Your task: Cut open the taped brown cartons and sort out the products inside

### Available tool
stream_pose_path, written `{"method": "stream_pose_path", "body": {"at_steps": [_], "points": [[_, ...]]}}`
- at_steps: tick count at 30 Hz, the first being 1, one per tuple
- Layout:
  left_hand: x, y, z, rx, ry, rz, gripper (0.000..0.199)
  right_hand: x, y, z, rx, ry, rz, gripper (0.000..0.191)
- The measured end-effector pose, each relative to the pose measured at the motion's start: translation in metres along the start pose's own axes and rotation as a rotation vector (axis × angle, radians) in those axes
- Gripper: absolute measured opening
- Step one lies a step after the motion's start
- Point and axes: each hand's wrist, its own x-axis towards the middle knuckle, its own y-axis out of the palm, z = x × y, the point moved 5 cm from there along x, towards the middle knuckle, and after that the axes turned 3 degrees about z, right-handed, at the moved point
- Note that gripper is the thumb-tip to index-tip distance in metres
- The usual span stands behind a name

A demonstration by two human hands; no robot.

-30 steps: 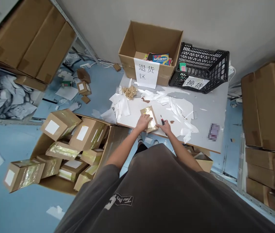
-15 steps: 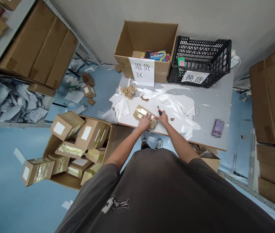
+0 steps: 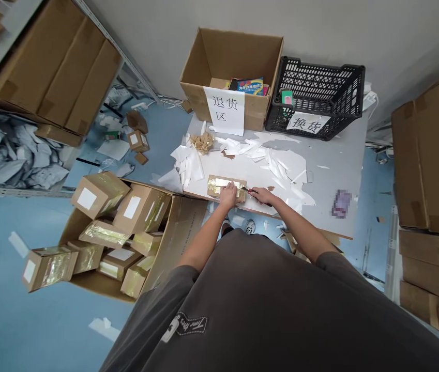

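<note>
A small taped cardboard box (image 3: 215, 187) lies near the front edge of the table (image 3: 322, 175). My left hand (image 3: 228, 195) rests on top of it with its fingers against the box. Just right of the box, my right hand (image 3: 262, 196) is closed around a red and black cutter (image 3: 252, 191), whose tip is at the box's right end. Torn white paper (image 3: 279, 166) and a crumpled brown wad (image 3: 202, 142) lie behind the box.
At the table's back stand a labelled open carton (image 3: 194, 103) and a black crate (image 3: 322, 98). A big carton full of taped boxes (image 3: 180, 222) is on the floor at left. Shelving with cartons flanks both sides; a blurred purple item (image 3: 341, 203) lies at right.
The small box has turned to lie parallel to the table edge. My right hand has brought the cutter from upright to pointing left, its tip now at the box. The view has shifted slightly.
</note>
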Motion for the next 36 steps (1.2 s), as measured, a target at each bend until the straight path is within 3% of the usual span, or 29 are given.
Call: {"method": "stream_pose_path", "body": {"at_steps": [7,17,28,36], "points": [[0.002,0.005,0.004,-0.028,-0.033,0.047,0.075,0.016,-0.022,0.010,-0.192,0.029,-0.066,0.022],[0.003,0.005,-0.001,-0.044,-0.030,0.050,0.077,0.007,-0.005,0.001,0.061,0.106,0.108,0.042],[0.002,0.003,0.001,-0.030,-0.015,0.032,0.084,0.000,0.005,0.005,0.132,0.119,0.102,0.042],[-0.001,0.003,0.002,-0.015,0.014,0.012,0.064,-0.008,0.014,0.002,0.161,0.091,0.070,0.043]]}}
